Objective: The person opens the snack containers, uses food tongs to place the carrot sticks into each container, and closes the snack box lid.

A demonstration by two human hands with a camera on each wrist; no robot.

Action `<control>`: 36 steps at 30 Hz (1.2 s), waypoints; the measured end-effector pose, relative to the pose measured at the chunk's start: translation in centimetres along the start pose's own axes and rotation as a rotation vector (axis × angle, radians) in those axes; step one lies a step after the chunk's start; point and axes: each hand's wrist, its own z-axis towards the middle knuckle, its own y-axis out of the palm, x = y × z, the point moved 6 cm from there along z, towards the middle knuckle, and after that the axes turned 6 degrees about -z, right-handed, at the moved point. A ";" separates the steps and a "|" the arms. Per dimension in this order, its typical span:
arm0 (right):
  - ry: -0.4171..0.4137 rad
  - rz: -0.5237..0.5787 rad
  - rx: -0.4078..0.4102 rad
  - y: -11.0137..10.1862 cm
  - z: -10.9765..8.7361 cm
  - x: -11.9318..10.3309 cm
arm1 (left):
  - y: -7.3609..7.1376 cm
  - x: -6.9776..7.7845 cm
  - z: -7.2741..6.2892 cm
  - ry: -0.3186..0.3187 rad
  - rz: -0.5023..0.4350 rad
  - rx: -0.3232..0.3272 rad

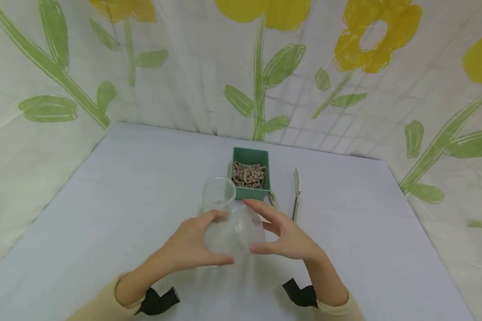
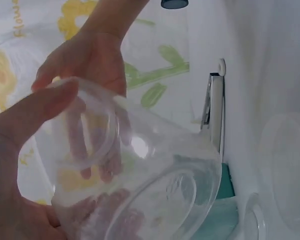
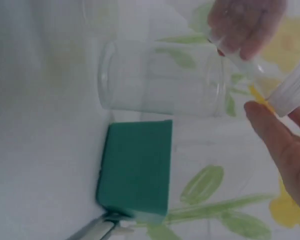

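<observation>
A clear, round plastic container (image 1: pixel 221 236) is held tilted between the two hands, low over the table. My left hand (image 1: pixel 190 240) grips it round the side, thumb below and fingers above. At its other end, my right hand (image 1: pixel 287 232) curves thumb and fingers about the rim; in the right wrist view its fingertips (image 3: pixel 257 107) are right at the ridged edge (image 3: pixel 292 95). Just behind stands an upright clear cylindrical jar (image 1: pixel 218 191). Beyond it is a green box (image 1: pixel 251 194) holding brown, curled shreds (image 1: pixel 248 175).
A slim metal utensil with a flat blade (image 1: pixel 297 191) lies right of the green box. Another metal utensil (image 1: pixel 274 200) sits by the box's near right corner. Another round translucent item (image 2: pixel 295 170) shows at the left wrist view's right edge. A flower-printed curtain (image 1: pixel 201 80) hangs behind the table.
</observation>
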 end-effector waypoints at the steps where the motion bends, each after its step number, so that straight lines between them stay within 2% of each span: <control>1: 0.037 -0.014 0.024 0.0 0.1 0.2 | 0.0 0.1 0.0 -0.015 0.046 0.040; 4: 0.094 -0.034 0.079 0.0 0.2 0.6 | 0.3 0.5 0.0 -0.020 0.133 0.121; 8: 0.123 -0.057 0.137 -0.1 0.2 0.6 | 0.6 0.8 0.0 0.032 0.209 0.182; 12: 0.147 -0.074 0.182 -0.3 0.2 0.7 | 0.7 0.9 0.0 0.084 0.220 0.208; 15: 0.136 -0.076 0.182 -0.4 0.1 0.6 | 0.7 0.7 0.1 0.088 0.174 0.183; 19: 0.051 -0.070 0.124 -0.2 0.0 0.2 | 0.9 0.0 0.1 0.046 0.029 0.068; 23: -0.045 -0.065 0.057 -0.1 -0.2 -0.6 | 1.3 -0.5 0.2 0.021 -0.164 -0.091; 31: -0.175 -0.051 -0.067 0.6 -0.7 -1.4 | 2.1 -1.0 0.0 -0.003 -0.512 -0.407; 34: -0.231 -0.054 -0.113 0.8 -0.8 -1.7 | 2.4 -1.1 -0.2 -0.012 -0.594 -0.507; 36: -0.254 -0.062 -0.135 0.9 -0.8 -1.7 | 2.4 -1.1 -0.3 0.001 -0.600 -0.525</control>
